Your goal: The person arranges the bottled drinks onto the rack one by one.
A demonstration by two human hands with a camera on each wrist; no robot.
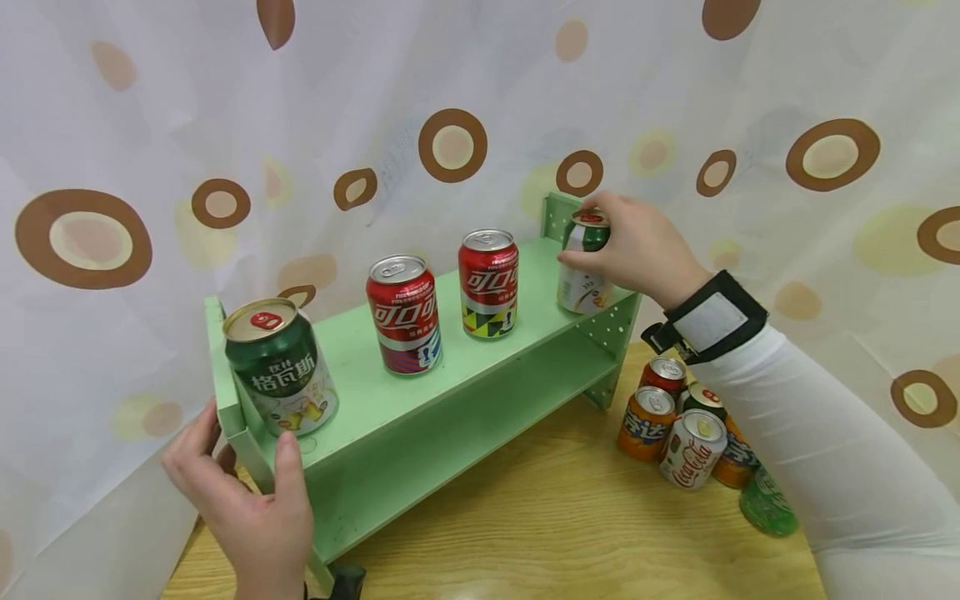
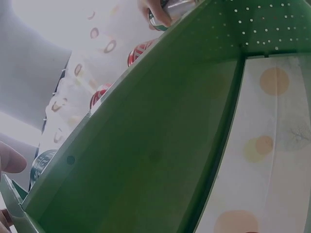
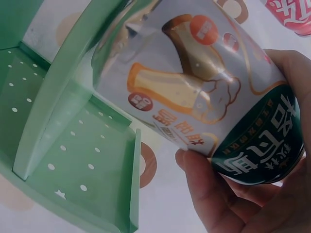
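My right hand grips a green-and-white kvass can near its top, at the right end of the upper board. In the right wrist view that can shows its drink-glass picture, with my fingers around its dark green band. Over at the left end, my left hand holds the side panel of the green shelf, fingers outside it and thumb inside. That thumb is right in front of another kvass can. Between the two kvass cans stand two red cola cans, one left and one right.
On the wooden table, right of the shelf, several cans cluster, including an orange can, a white cola can and a green can beside my right sleeve. A patterned curtain hangs behind the shelf.
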